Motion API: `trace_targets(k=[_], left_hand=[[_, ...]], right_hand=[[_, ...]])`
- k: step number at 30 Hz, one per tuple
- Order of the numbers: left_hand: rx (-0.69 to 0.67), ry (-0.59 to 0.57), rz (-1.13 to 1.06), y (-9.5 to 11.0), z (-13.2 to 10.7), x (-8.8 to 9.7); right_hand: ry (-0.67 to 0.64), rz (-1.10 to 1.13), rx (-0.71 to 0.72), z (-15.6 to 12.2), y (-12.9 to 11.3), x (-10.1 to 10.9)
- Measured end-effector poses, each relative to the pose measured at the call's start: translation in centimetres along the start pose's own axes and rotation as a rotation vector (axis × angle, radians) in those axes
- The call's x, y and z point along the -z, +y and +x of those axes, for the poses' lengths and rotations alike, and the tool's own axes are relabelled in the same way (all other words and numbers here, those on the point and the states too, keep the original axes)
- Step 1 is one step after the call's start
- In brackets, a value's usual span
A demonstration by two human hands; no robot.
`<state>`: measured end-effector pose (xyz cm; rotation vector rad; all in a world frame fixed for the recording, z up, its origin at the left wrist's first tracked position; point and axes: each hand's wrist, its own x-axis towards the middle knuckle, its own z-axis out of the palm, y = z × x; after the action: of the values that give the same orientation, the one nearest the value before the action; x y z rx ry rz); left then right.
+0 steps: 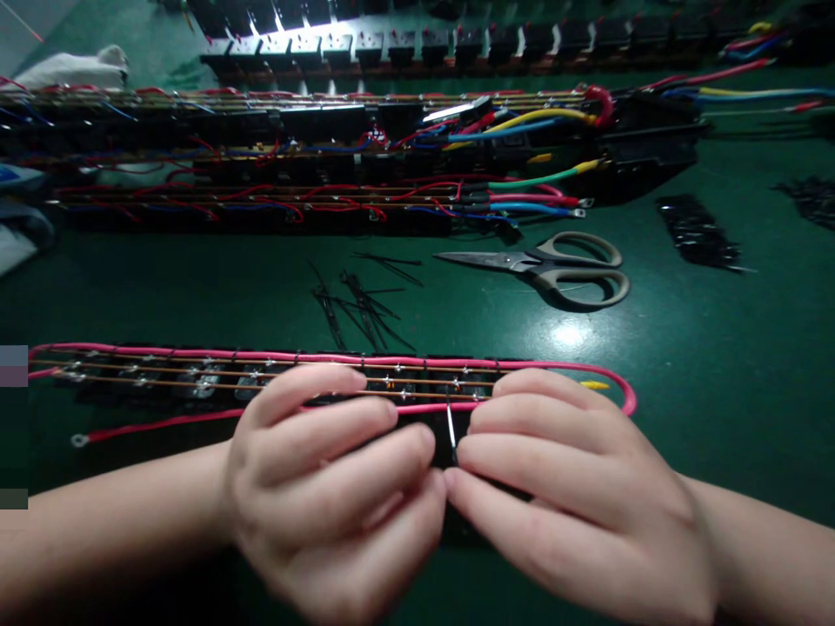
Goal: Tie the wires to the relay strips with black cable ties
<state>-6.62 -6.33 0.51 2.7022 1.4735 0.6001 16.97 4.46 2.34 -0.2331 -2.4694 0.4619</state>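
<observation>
A long black socket strip [163,382] with copper bars and a pink wire [391,358] looped round it lies across the green table in front of me. My left hand [332,487] and my right hand [574,487] rest side by side on its near edge, fingers curled and pressed together, fingertips meeting at a thin cable tie [450,430] that stands up between them. Both hands are closed on the strip around that tie. The strip's near side is hidden under my fingers.
Grey-handled scissors [554,265] lie beyond the strip at the right. Several loose black cable ties [362,300] are scattered in the middle. Further wired strips [326,174] with coloured wires fill the back. Black piles [698,230] lie at the right.
</observation>
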Motion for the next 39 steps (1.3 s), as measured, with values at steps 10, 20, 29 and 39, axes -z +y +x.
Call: trace_targets(k=[10,20,29,39], left_hand=[[-0.101,0.005,0.187,-3.9,5.9,-0.6],[-0.199,0.015,0.129,-4.6,6.0,-1.1],[-0.177,-0.011,0.162,-4.5,5.8,-1.1],[-0.227,-0.062,0.130,-5.3,6.0,-1.0]], right_hand=[[0.195,0.468,-0.627,-0.4,1.6,0.5],[0.263,0.738,-0.919,0.2,2.8,0.7],[0.302,0.818,-0.948,0.1,2.9,0.6],[0.297,0.792,-0.938,0.3,2.8,0.5]])
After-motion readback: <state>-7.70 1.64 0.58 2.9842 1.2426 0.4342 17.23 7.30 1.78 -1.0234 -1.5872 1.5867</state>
